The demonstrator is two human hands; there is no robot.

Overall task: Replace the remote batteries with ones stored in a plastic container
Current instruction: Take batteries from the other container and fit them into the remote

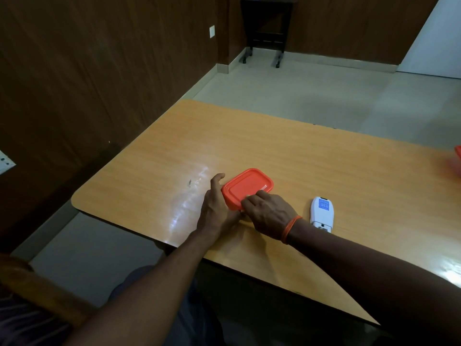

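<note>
An orange plastic container (248, 187) with its lid on sits on the wooden table (324, 166), near the front edge. My left hand (217, 208) holds the container's left side, thumb along the far-left corner. My right hand (268, 212) rests on the near right part of the lid, fingers curled over its front edge. A white remote (321, 213) lies face down to the right of the container, its blue label up and its battery end towards me. The container's contents are hidden.
Another orange object (458, 156) shows at the table's right edge, cut off by the frame. A dark wood-panelled wall runs along the left. A black stand on wheels (264, 33) sits on the tiled floor beyond the table.
</note>
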